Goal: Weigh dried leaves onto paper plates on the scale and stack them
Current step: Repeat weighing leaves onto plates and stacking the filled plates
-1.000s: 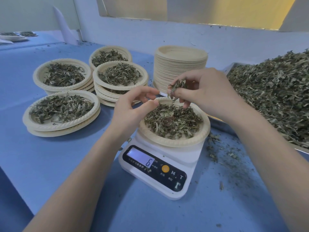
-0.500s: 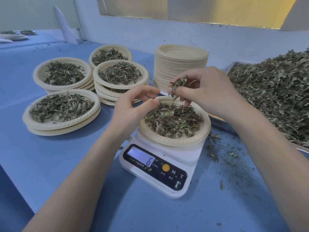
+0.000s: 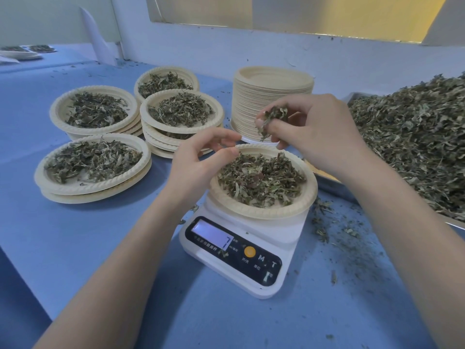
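A white digital scale (image 3: 241, 250) stands on the blue table, its display reading 7. On it sits a beige paper plate (image 3: 261, 210) with a layer of dried leaves (image 3: 261, 182). My right hand (image 3: 317, 129) hovers over the plate's far rim and pinches a small clump of dried leaves (image 3: 271, 119) between thumb and fingers. My left hand (image 3: 201, 162) is at the plate's left rim, thumb lying along the edge and fingers loosely curled above it, holding nothing that I can see.
Filled plates stand in stacks to the left (image 3: 93, 165), (image 3: 94, 109), (image 3: 181, 114), (image 3: 166, 80). A tall stack of unused plates (image 3: 273, 96) is behind the scale. A metal tray heaped with loose dried leaves (image 3: 415, 137) fills the right. Crumbs (image 3: 324, 222) lie beside the scale.
The scale reading has gone from 6 to 7. My right hand has stayed over the plate's far rim with its clump of leaves; my left hand has barely moved.
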A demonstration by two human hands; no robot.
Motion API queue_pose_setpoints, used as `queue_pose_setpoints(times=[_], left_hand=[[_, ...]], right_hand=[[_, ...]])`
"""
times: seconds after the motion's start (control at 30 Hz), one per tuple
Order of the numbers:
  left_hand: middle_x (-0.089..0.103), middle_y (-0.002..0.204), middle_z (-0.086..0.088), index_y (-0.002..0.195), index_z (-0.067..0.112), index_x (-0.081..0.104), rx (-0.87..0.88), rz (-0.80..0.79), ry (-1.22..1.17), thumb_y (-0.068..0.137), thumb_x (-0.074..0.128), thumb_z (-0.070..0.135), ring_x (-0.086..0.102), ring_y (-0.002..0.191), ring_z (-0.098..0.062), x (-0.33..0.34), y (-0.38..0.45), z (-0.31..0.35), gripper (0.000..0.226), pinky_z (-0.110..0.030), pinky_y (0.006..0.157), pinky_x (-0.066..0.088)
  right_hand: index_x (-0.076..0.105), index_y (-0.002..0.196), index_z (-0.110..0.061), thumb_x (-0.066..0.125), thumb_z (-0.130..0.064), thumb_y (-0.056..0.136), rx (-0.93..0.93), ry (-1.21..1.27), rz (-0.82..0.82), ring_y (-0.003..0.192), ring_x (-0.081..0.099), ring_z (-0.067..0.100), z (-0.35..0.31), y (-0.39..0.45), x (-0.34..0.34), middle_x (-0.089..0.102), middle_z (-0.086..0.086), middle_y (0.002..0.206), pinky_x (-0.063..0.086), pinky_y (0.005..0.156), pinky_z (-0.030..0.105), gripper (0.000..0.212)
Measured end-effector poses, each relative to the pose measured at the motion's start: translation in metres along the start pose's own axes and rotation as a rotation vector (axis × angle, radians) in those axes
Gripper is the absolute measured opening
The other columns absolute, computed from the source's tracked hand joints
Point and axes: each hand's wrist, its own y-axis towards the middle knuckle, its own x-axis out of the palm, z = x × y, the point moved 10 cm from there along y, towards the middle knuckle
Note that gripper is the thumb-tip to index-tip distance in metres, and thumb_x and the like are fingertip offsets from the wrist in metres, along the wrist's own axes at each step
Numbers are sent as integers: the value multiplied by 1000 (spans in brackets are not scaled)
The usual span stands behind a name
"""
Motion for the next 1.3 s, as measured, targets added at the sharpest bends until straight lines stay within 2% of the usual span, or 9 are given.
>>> queue_pose_setpoints(times=[0.3,0.43,0.5,0.6,0.73,0.87,1.0,1.13,1.3], left_hand=[[62,83,18,95,25,70,-5,12,9,74,62,27,56,86,-5,-1,-1,0,23,-21,80,39],[63,86,18,94,30,70,-12,43,22,74,61,28,57,88,-5,-4,-1,0,22,-28,85,43],[64,91,14,94,30,69,-10,48,38,73,61,29,57,90,-7,-4,-1,0,22,-33,89,44],[64,96,8,94,31,70,-15,49,42,72,62,31,56,91,-9,-3,-1,0,24,-37,91,44],[63,95,8,96,27,69,-26,47,49,71,63,33,56,92,-10,-3,-1,-2,27,-35,87,45],[62,96,8,98,24,69,-46,52,67,74,61,30,56,95,-11,-3,0,-7,27,-34,90,45],[62,101,4,101,24,69,-83,58,75,72,61,33,57,87,-4,-5,0,-13,31,-23,82,42],[62,104,10,112,27,65,-177,17,74,71,58,40,58,84,4,-1,1,-23,44,-17,80,40],[48,138,12,138,30,46,-324,-96,69,85,56,48,44,125,-4,15,-4,-44,57,-29,104,33]], right_hand=[[70,88,-29,69,-24,84,-13,-17,74,55,61,-2,0,1,-15,59,-25,53,40,46,7,6],[70,94,-25,64,-24,88,49,-417,156,80,62,17,23,8,-40,66,-3,84,44,77,23,9],[68,105,-14,61,-17,89,185,-703,52,96,59,30,55,12,-43,65,13,103,44,83,32,18],[56,125,-8,63,-14,88,434,-906,-288,107,56,32,102,-2,-33,61,16,118,49,88,36,38],[40,142,-26,60,-14,88,405,-790,-524,122,48,25,103,-14,-15,47,5,141,40,91,29,59],[50,131,-38,48,-11,91,288,-556,-522,94,55,13,75,-12,-2,57,-8,120,40,72,26,48],[27,142,-48,64,-37,81,269,-462,-770,79,42,-22,69,-29,13,48,-41,99,31,74,16,72],[-3,145,-49,85,-62,40,333,-392,-930,122,15,-15,75,-45,21,14,-32,146,18,100,16,138],[-15,146,-43,83,-63,33,269,-398,-882,142,6,2,79,-41,39,-2,-19,156,13,116,29,151]])
